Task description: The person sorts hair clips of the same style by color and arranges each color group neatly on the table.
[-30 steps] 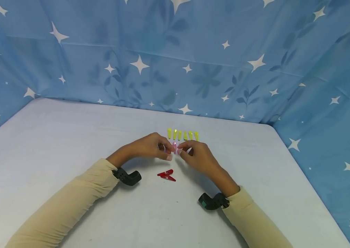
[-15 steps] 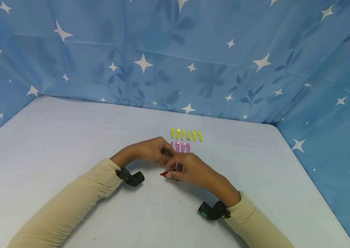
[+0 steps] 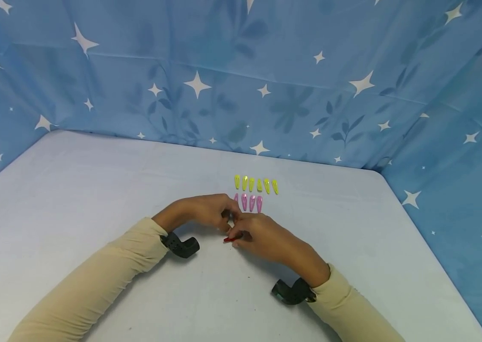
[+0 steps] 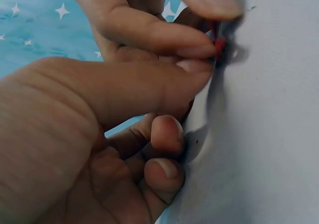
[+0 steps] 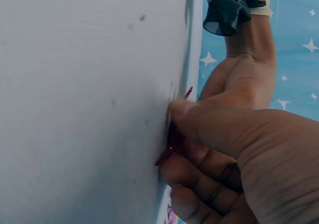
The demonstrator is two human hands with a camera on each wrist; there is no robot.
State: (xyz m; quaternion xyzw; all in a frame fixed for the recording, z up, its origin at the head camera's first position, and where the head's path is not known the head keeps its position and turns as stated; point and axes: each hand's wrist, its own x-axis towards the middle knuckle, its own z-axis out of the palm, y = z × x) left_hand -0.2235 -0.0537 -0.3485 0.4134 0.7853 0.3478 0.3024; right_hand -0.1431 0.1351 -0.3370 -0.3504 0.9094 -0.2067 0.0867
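My right hand (image 3: 262, 235) pinches a red snap hair clip (image 3: 229, 239) between thumb and fingers, low over the white table. In the right wrist view the red clip (image 5: 173, 147) sticks out on both sides of the thumb. Close against it is my left hand (image 3: 212, 210), its thumb tip right at the right hand's fingers in the left wrist view; nothing shows in its grasp. The right hand partly covers its fingertips. Beyond both hands stands a row of pink hair clips (image 3: 244, 202), its left end partly hidden by the left hand.
Farther back, several yellow hair clips (image 3: 251, 184) lie in a row parallel to the pink ones. A white cloth covers the table (image 3: 138, 294). Blue star-patterned curtain (image 3: 223, 118) hangs along the table's back and sides.
My right hand has left the pink row and come down to the red clips, which lay uncovered a second ago, and now pinches one. The left hand has shifted slightly nearer.
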